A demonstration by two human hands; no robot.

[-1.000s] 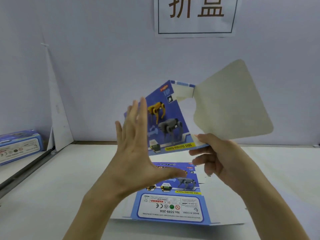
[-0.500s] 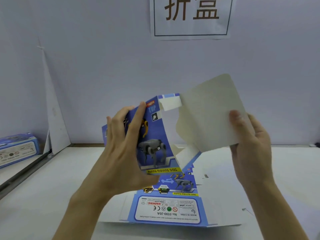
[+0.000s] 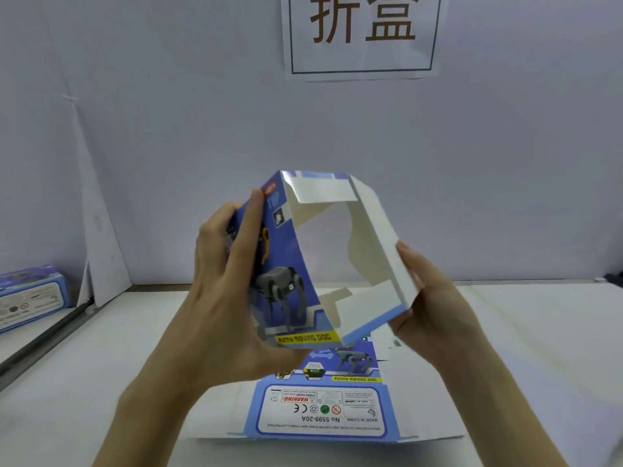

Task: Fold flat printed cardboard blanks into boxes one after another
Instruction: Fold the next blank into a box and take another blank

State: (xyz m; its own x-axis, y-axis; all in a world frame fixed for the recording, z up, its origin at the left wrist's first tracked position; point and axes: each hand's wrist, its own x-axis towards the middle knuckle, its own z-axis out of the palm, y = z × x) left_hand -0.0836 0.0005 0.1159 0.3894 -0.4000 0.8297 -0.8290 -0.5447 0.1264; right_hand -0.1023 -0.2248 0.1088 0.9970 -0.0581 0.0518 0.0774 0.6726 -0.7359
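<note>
Head view: the half-formed blue box point(image 3: 293, 251), printed with a grey robot dog, shows its white inside; left hand point(image 3: 229, 291) and right hand point(image 3: 435, 305) each clasp a side.

Both your bare forearms come up from the lower edge, angled inward. Your left hand point(image 3: 229, 291) is raised, back toward you. Its fingers curl over the left side of the box point(image 3: 290, 261), index finger stretched up along it, thumb under the lower edge. Your right hand point(image 3: 435, 315) sits lower and cups the box's right wall, thumb along the near edge, fingers curled beneath the corner.
</note>
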